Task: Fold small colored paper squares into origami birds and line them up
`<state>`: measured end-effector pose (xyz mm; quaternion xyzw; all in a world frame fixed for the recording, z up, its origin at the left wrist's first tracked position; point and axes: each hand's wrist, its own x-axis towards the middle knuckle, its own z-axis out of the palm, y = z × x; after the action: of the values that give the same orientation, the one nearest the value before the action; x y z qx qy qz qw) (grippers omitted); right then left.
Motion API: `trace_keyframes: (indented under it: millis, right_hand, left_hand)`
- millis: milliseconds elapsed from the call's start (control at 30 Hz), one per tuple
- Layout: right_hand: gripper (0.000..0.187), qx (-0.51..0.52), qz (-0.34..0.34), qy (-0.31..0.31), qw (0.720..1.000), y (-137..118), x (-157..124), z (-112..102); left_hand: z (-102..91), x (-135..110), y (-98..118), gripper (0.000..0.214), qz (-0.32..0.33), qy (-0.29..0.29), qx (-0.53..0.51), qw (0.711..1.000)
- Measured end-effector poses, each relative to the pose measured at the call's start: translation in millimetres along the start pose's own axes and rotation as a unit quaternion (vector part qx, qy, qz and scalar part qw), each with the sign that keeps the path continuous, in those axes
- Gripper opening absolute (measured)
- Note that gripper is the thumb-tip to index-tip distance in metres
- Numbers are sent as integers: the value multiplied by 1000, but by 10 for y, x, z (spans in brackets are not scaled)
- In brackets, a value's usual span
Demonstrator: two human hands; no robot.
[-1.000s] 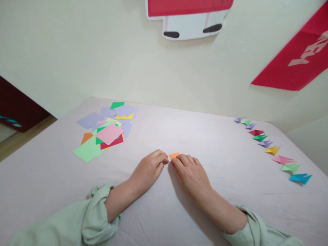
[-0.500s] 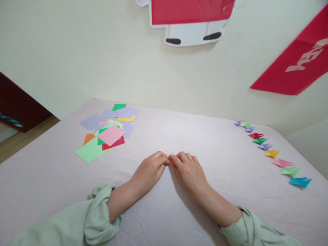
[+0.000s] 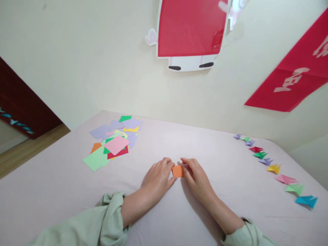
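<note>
Small orange paper [image 3: 178,171] lower middle of frame; left hand [image 3: 156,177] gripping its left edge between thumb and fingers; right hand [image 3: 199,180] at its right edge, fingers curled, cannot tell if gripping; loose colored sheets [image 3: 117,145] left; folded paper row [image 3: 274,168] right

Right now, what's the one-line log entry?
left hand: orange paper, left edge; right hand: right edge; paper pile: left; folded figures: right
</note>
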<state>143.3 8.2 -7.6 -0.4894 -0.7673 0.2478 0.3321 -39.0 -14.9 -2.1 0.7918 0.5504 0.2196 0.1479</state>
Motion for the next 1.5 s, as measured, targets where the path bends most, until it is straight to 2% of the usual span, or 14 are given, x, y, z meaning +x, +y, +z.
trace_keyframes:
  millis: [133,233,300,400,467,567,733,900,1033,1167,1300,1367,1500]
  right_hand:
    - [33,18,-7,-2,1000,24,-4,17]
    - [33,36,-3,-9,999,11,1,18]
    - [30,49,2,-20,999,-29,14,9]
    - [14,88,18,-50,995,-113,33,-15]
    - [14,111,33,-61,991,-149,43,-30]
    - [16,156,60,-47,985,-142,52,-37]
    - [18,223,67,-39,972,-87,69,-20]
    - [23,207,69,-54,974,-111,69,-10]
    - [28,209,61,-64,974,-119,65,-9]
    - [22,280,74,-51,956,-101,77,-11]
    - [23,291,91,-44,951,-76,77,-3]
    - [23,290,94,-42,952,-72,69,7]
    - [19,288,91,-34,953,-92,49,16]
  left_hand:
    - [9,72,43,18,-13,11,-45,999]
    - [27,102,14,10,-30,17,-133,991]
    - [34,119,-19,7,-53,19,-209,976]
    - [21,145,-52,5,-91,29,-306,947]
    - [-4,163,-51,4,-100,31,-338,935]
    - [-48,185,-29,4,-107,25,-361,926]
    - [-67,208,-9,16,-99,-24,-366,925]
    - [-55,220,-19,25,-121,-20,-421,899]
    - [-59,222,-38,30,-138,-12,-428,893]
    - [-63,208,-46,29,-109,-28,-404,908]
    - [-66,183,-33,25,-84,-44,-367,925]
    - [-64,181,-28,21,-76,-47,-377,922]
    - [-61,209,-36,16,-85,-36,-441,893]
